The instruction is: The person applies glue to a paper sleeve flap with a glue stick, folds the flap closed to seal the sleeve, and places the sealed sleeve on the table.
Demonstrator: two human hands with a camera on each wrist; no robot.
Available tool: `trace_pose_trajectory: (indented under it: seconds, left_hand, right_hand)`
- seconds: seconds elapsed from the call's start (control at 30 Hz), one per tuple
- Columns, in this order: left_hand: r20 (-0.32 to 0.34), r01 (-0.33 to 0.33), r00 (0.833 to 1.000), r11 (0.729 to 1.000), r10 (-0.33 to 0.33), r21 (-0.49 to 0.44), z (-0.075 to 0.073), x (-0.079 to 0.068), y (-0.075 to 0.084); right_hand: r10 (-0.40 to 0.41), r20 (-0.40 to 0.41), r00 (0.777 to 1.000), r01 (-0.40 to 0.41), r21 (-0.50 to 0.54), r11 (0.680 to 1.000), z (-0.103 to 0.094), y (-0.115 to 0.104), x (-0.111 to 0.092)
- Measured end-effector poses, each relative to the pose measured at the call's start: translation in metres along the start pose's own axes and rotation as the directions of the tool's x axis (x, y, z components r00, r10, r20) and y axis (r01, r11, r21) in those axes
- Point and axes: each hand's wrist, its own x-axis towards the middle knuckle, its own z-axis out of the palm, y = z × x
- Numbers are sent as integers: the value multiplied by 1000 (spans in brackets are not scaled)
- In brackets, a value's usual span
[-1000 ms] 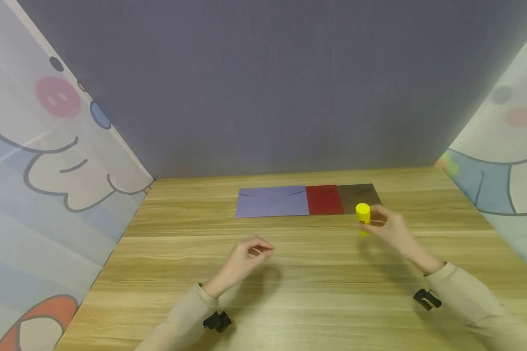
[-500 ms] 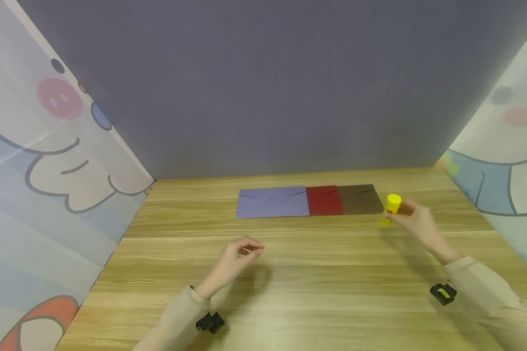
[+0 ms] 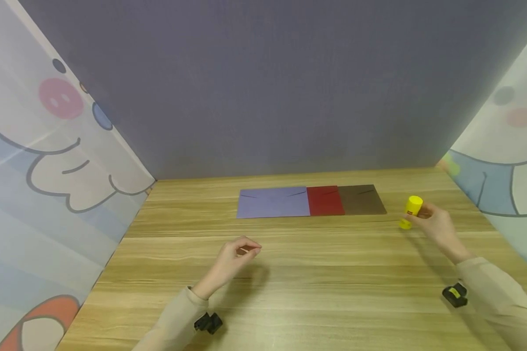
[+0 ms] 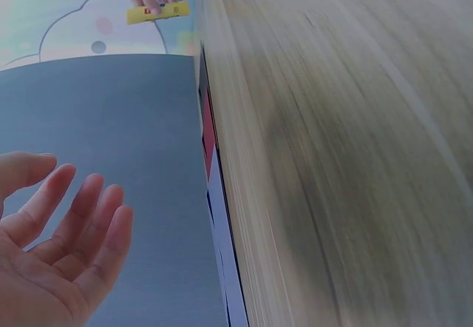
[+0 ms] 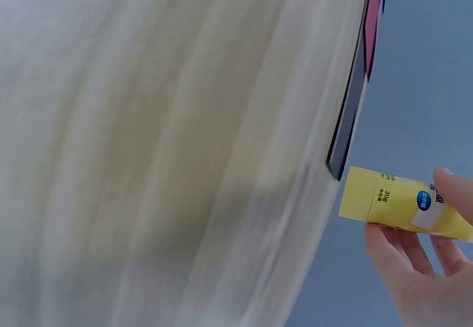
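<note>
A yellow glue stick (image 3: 414,206) is pinched between the thumb and fingers of my right hand (image 3: 440,228), to the right of the envelopes. It tilts slightly, and its lower end is close to the tabletop; whether it touches I cannot tell. The right wrist view shows print and a blue logo on the glue stick (image 5: 403,200). My left hand (image 3: 228,259) hovers over the table with nothing in it, its fingers loosely bent in the left wrist view. Lavender (image 3: 272,203), red (image 3: 326,201) and dark brown (image 3: 362,200) envelopes lie in an overlapping row in front.
The wood-grain table (image 3: 316,282) ends at a grey upright panel (image 3: 281,87) behind the envelopes. Cartoon-printed curtains (image 3: 83,185) hang at both sides. Each wrist wears a small black camera (image 3: 208,322).
My right hand has carried the glue stick rightward, from in front of the brown envelope to past its right end. My left hand has shifted slightly left. The envelopes lie as before.
</note>
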Motion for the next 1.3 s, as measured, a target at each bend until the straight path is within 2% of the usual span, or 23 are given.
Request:
trace_pose_trajectory:
  seconds: [0.17, 0.4, 0.67, 0.87, 0.93, 1.03, 1.07, 1.2, 1.27, 1.3]
  left_hand:
    - [5, 15, 1000, 1000, -15, -26, 0, 0, 0]
    - [3, 1, 1000, 1000, -1, 2, -1, 1, -2]
    - [-4, -9, 1000, 1000, 9, -10, -1, 1, -4]
    - [-20, -119, 993, 993, 119, -6, -2, 1, -9]
    - [-19, -124, 992, 992, 124, -11, -2, 1, -10]
    - [-13, -80, 997, 997, 80, -16, -2, 2, -10]
    - [-6, -34, 999, 999, 34, -17, -3, 2, -4]
    - [4, 42, 999, 999, -42, -1, -9, 0, 23]
    - [8, 48, 999, 999, -48, 12, -11, 0, 33]
    - [10, 36, 999, 999, -36, 13, -11, 0, 33]
  right_hand:
    - [16, 23, 1000, -16, 0, 1000, 0, 5, -1]
    - [23, 38, 999, -24, 15, 1000, 1, 7, -3]
    - [34, 63, 997, -36, 19, 999, 3, 10, -6]
    - [39, 78, 996, -40, 8, 999, 5, 12, -5]
    - [37, 78, 996, -38, 6, 999, 5, 11, -5]
    - [33, 80, 996, -34, 6, 999, 5, 11, -4]
    - [31, 80, 996, -32, 8, 999, 5, 10, -4]
    - [37, 86, 996, -39, 21, 999, 6, 9, -5]
    - [40, 81, 996, -42, 25, 999, 6, 9, -5]
    - [42, 80, 996, -44, 27, 999, 6, 9, -5]
